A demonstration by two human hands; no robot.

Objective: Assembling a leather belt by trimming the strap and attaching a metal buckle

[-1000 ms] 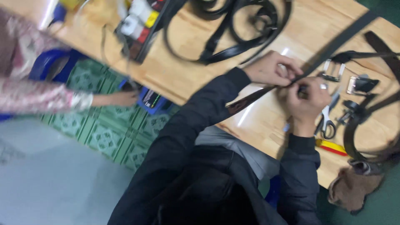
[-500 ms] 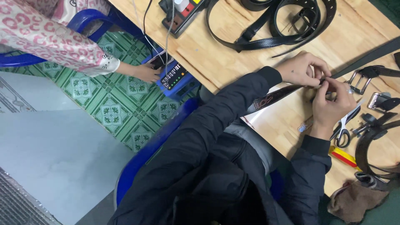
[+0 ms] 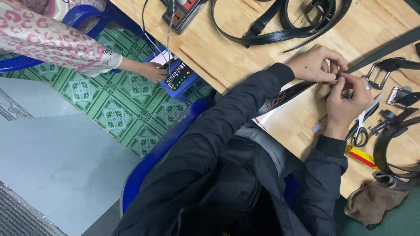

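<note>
Running left to right, green patterned floor tiles (image 3: 109,113) gave way to a pale wooden table (image 3: 227,57). There the left hand (image 3: 317,63) and right hand (image 3: 348,102) pinched a dark belt strap (image 3: 284,95) between fingertips, scissors (image 3: 363,124) just beside.

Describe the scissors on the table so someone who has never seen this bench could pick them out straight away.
Start at the light wooden table and find the person's right hand, pinching a dark leather strap together with the left hand. Just right of that wrist lie the black-handled scissors, blades pointing up and away. Unlike the belts and metal buckles nearby, they have two loop handles.
</note>
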